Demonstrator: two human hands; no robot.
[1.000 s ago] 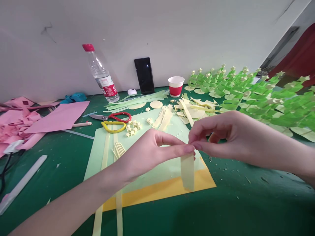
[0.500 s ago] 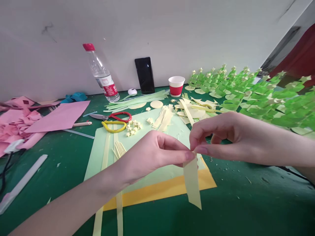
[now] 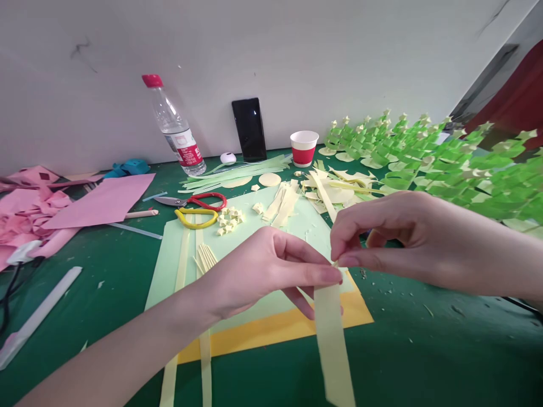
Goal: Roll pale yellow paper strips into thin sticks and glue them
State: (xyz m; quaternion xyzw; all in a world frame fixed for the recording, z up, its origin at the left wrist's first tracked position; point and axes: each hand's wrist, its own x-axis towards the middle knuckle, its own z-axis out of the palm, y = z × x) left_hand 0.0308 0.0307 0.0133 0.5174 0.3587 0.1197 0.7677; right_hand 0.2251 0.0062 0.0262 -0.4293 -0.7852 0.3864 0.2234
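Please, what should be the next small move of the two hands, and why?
Perhaps the right hand should fold the upper end of the pale yellow strip over, with the left hand steadying it: both hands pinch close together there, while the rest hangs loose and unfolded below.

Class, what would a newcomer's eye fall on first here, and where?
Probably the crowd of bright green paper decorations topped with pale stars, massed along the right side. Next, front and centre, the left hand and right hand meet at a pale yellow paper strip hanging down. Scissors with red and yellow handles lie left of centre.
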